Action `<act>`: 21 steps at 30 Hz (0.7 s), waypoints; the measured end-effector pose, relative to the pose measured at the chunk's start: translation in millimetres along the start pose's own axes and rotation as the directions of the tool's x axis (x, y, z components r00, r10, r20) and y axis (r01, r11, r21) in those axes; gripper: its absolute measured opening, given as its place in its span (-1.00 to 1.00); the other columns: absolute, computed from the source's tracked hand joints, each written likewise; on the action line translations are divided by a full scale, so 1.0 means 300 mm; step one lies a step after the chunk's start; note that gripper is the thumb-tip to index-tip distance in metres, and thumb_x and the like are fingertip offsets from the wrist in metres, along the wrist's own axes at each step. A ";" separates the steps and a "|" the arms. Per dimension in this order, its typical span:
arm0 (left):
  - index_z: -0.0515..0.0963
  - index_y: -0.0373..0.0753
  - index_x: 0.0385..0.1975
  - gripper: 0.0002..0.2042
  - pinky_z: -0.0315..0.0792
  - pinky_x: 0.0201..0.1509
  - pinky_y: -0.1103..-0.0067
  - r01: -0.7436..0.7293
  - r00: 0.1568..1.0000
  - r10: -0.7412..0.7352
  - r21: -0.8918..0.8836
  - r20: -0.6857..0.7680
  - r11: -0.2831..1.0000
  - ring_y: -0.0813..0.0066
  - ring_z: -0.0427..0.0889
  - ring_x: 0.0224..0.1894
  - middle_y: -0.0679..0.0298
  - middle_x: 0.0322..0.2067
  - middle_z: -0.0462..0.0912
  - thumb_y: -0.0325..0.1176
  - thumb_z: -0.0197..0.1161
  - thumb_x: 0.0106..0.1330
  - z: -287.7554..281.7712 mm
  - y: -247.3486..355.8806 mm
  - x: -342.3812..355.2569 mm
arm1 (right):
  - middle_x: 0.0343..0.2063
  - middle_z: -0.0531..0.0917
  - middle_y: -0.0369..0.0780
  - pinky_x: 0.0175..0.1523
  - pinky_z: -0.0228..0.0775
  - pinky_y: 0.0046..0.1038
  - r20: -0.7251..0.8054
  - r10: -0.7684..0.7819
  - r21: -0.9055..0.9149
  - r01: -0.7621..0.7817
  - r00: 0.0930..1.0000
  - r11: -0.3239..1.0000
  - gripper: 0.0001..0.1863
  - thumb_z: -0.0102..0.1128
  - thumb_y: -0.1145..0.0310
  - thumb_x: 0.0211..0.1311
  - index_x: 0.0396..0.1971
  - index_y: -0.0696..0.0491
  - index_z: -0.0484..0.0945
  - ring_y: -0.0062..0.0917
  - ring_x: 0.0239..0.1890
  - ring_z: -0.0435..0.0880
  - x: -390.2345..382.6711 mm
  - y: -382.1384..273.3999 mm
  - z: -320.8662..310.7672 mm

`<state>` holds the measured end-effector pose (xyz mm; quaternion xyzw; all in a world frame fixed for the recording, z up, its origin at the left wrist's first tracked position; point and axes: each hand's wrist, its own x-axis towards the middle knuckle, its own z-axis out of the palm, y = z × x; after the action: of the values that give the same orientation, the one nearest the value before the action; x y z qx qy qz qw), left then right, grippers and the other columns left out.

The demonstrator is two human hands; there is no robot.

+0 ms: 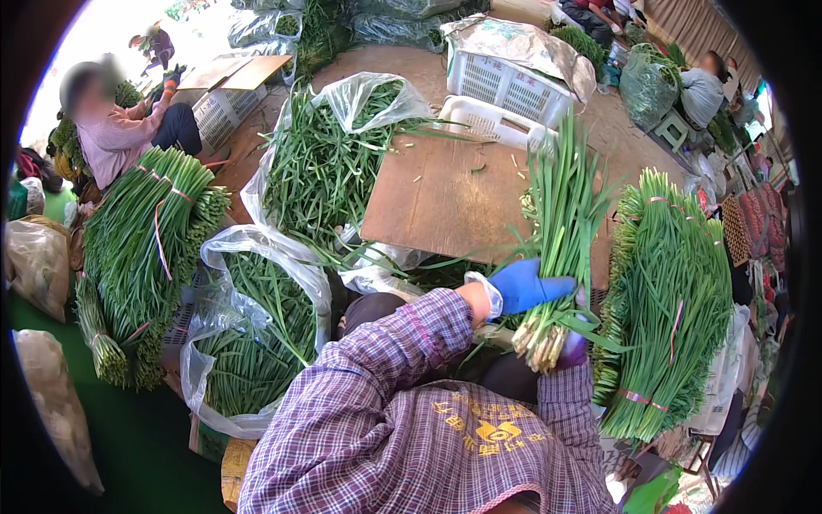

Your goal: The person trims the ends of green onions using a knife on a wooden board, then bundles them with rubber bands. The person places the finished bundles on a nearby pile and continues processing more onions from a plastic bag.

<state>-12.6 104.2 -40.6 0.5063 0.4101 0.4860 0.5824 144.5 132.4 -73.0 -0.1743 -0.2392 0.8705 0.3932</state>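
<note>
A loose bunch of green, flat-leaved garlic chives [556,214] stands nearly upright in front of me, pale cut ends down and leaf tips away. Across its lower part lies my left hand [527,289] in a blue glove, closed around the stems with the thumb toward the right. My right hand [572,349], in a purple glove, grips the same bunch low on its right side; leaves and stems hide most of its fingers. Beyond the hands is a brown board [445,193] with a few leaf scraps, and the bunch's leaves overlap its right edge.
Tied chives are piled high at my right [672,308] and left [141,231]. Clear plastic bags of loose chives [257,343] lie left of the board. White crates [505,90] stand behind it. A seated person [128,128] works at the far left, with others at the far right.
</note>
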 end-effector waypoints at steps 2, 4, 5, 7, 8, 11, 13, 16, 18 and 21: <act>0.44 -0.31 0.05 -0.56 0.42 0.07 0.52 -0.112 0.992 0.120 -0.171 0.039 0.979 0.51 0.54 -0.08 0.22 -0.10 0.60 -0.20 0.27 0.25 -0.042 0.122 -0.021 | -0.09 0.57 -0.14 -0.04 0.53 -0.33 0.178 0.057 -0.085 -0.042 0.982 0.996 -0.48 -0.12 -0.03 0.35 0.06 0.10 0.38 -0.41 -0.11 0.60 0.076 -0.001 -0.072; 0.43 -0.33 0.05 -0.56 0.47 -0.01 0.55 -0.120 0.985 0.094 -0.187 -0.143 0.975 0.50 0.57 -0.14 0.24 -0.14 0.60 -0.28 0.31 0.21 -0.101 0.156 -0.039 | -0.11 0.54 -0.18 -0.09 0.53 -0.41 0.317 0.097 -0.185 -0.038 0.944 0.982 -0.41 -0.04 -0.05 0.32 0.16 0.07 0.29 -0.45 -0.13 0.59 0.174 0.004 -0.079; 0.42 -0.33 0.05 -0.56 0.48 -0.04 0.56 -0.115 0.982 0.078 -0.216 -0.173 0.969 0.51 0.58 -0.17 0.25 -0.16 0.61 -0.32 0.31 0.19 -0.148 0.170 -0.050 | -0.10 0.54 -0.22 -0.06 0.51 -0.41 0.237 0.114 -0.294 -0.041 0.965 0.955 -0.40 -0.02 -0.04 0.32 0.20 0.07 0.26 -0.48 -0.11 0.57 0.212 0.014 0.015; 0.41 -0.33 0.05 -0.55 0.51 -0.13 0.59 -0.143 0.962 0.077 -0.244 -0.260 0.959 0.52 0.59 -0.24 0.28 -0.21 0.61 -0.41 0.32 0.15 -0.233 0.197 -0.072 | 0.02 0.49 -0.27 0.08 0.41 -0.40 0.399 0.100 -0.552 0.152 0.912 0.820 -0.35 0.03 0.00 0.31 0.27 0.05 0.18 -0.52 0.01 0.50 0.282 0.050 0.081; 0.41 -0.33 0.05 -0.56 0.51 -0.12 0.58 -0.103 0.956 0.032 -0.231 -0.292 0.967 0.51 0.60 -0.23 0.27 -0.20 0.61 -0.46 0.31 0.14 -0.273 0.219 -0.089 | 0.12 0.40 -0.26 0.11 0.37 -0.42 0.383 0.057 -0.578 0.191 0.922 0.793 -0.36 0.04 0.03 0.31 0.27 0.06 0.17 -0.55 0.07 0.45 0.321 0.083 0.106; 0.43 -0.35 0.02 -0.57 0.52 -0.11 0.57 -0.095 0.890 0.029 -0.121 -0.456 0.988 0.50 0.61 -0.23 0.26 -0.19 0.62 -0.49 0.32 0.13 -0.386 0.167 -0.103 | 0.26 0.26 -0.25 0.11 0.34 -0.45 0.400 0.013 -0.554 0.231 0.916 0.800 -0.41 0.05 0.15 0.31 0.25 0.06 0.18 -0.58 0.14 0.39 0.468 0.197 0.129; 0.44 -0.36 0.00 -0.58 0.52 -0.10 0.57 -0.020 0.838 0.048 0.057 -0.543 0.998 0.52 0.61 -0.23 0.26 -0.19 0.62 -0.49 0.33 0.12 -0.482 0.050 -0.093 | 0.09 0.36 -0.29 -0.07 0.40 -0.47 0.288 0.106 -0.615 0.099 0.952 0.782 -0.45 0.07 0.24 0.29 0.24 0.04 0.19 -0.56 -0.04 0.48 0.531 0.226 0.093; 0.46 -0.43 -0.06 -0.36 0.47 0.02 0.43 0.598 0.702 -0.171 0.442 -0.691 0.669 0.14 0.63 -0.10 -0.01 -0.15 0.63 -0.04 0.44 -0.02 -0.459 0.021 -0.078 | -0.14 0.46 -0.30 -0.27 0.40 -0.50 0.018 0.165 -0.679 -0.110 0.986 0.726 -0.53 0.08 0.30 0.27 0.17 -0.01 0.26 -0.54 -0.25 0.53 0.612 0.282 -0.120; 0.34 -0.49 0.06 -0.15 0.40 0.10 0.34 0.620 0.738 -0.215 0.517 -0.640 0.589 -0.05 0.53 0.02 -0.24 -0.05 0.51 0.19 0.35 -0.03 -0.459 -0.163 -0.062 | -0.29 0.52 -0.26 -0.34 0.38 -0.51 -0.037 0.016 -0.881 -0.040 0.999 0.471 -0.62 0.09 0.34 0.25 0.07 -0.02 0.36 -0.52 -0.35 0.53 0.685 0.344 -0.411; 0.16 -0.50 0.19 0.00 0.33 0.18 0.29 0.611 0.756 -0.200 0.564 -0.623 0.555 -0.18 0.42 0.11 -0.32 0.03 0.40 0.36 0.18 0.02 -0.393 -0.162 -0.062 | -0.37 0.53 -0.19 -0.31 0.41 -0.45 -0.062 -0.146 -0.961 -0.020 0.987 0.275 -0.68 0.12 0.42 0.16 -0.05 0.03 0.48 -0.47 -0.33 0.56 0.556 0.175 -0.336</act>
<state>-123.2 107.8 -106.7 0.4427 0.8128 0.2321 0.2993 57.5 258.4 -204.5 -0.4254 -0.6932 0.5209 0.2592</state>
